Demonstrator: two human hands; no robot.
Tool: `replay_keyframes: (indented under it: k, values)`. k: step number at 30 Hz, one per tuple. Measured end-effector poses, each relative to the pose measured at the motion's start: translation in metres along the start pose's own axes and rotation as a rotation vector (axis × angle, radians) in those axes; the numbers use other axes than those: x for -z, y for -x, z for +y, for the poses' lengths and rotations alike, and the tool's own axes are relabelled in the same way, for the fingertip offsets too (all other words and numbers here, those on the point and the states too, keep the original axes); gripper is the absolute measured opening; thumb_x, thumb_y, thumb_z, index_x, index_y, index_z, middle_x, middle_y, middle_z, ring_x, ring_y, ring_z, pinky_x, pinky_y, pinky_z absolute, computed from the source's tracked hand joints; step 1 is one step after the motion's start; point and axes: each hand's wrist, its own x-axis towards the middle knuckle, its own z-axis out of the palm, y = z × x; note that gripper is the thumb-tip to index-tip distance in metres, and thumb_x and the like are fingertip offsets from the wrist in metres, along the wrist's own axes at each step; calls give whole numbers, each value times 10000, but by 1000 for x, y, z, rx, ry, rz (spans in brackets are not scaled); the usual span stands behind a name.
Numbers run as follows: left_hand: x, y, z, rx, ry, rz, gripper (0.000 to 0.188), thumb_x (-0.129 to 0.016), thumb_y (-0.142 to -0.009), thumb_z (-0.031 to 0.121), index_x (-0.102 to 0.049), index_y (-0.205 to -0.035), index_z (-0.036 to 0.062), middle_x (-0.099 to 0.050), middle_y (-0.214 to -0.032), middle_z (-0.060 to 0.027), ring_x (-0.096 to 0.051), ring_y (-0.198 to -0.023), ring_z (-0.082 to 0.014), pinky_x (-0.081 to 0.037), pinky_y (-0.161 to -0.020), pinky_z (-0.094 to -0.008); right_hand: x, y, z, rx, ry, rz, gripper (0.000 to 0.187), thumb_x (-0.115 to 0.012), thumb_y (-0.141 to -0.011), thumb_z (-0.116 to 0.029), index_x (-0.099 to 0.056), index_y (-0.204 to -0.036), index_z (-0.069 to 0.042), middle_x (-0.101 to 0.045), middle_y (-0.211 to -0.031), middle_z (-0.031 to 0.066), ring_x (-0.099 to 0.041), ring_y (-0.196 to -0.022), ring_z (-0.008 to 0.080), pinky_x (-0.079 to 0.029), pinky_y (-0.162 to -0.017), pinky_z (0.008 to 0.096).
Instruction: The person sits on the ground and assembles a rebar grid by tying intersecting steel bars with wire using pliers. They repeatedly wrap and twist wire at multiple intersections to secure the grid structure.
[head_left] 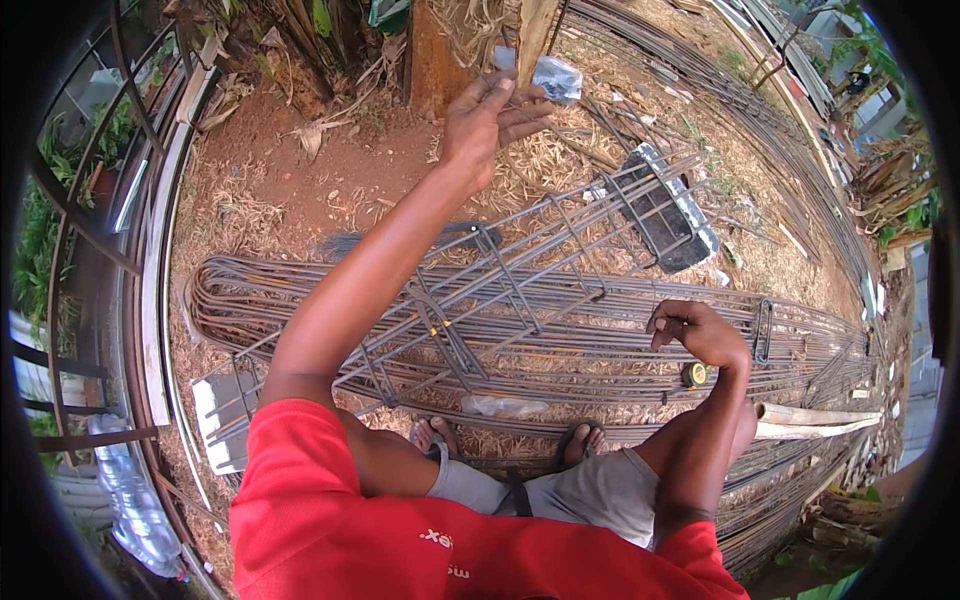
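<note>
My left hand (pixel 488 128) is raised past the far side of the steel cage, beside a hanging dry leaf (pixel 534 42) and a clear plastic bag (pixel 556 80). Its fingers are stretched out and apart, and I see nothing held. Over the long bars at the right hovers my right hand (pixel 708 335), fingers loosely bent with a gap between them and nothing visible inside. A yellow and black tape measure (pixel 694 375) lies just below it. Between my arms slants the rebar cage (pixel 515 285), made of long bars with square stirrups.
A dark block with pale edges (pixel 660 215) is under the cage's far right end; a pale block (pixel 222 415) is at its near left. Bent rebar (pixel 225 300) is bundled beneath. Thin wire (pixel 345 245) lies behind. Metal railing (pixel 140 330) borders the left. My feet stand beside the bars.
</note>
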Motion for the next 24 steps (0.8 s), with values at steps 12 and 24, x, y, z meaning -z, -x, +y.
replay_keyframes:
  k: [12,24]
  values:
    - [23,-3,-10,-1,-53,44,387,-497,-1166,214,-495,-1471,-25,-732,-1238,-268,-767,-1120,-376,-686,-956,-457,19,8,11,-129,35,212,192,-549,-1074,-139,-687,-1027,-14,-768,-920,97,-721,-928,182,-524,-899,366]
    - [-17,49,-61,179,-27,35,386,-477,-1173,191,-516,-1508,4,-709,-1332,-240,-766,-1134,-340,-693,-937,-396,16,-2,-4,39,219,904,508,-591,-993,-101,-621,-1500,-89,-654,-1464,207,-559,-1433,363,-390,-1235,476]
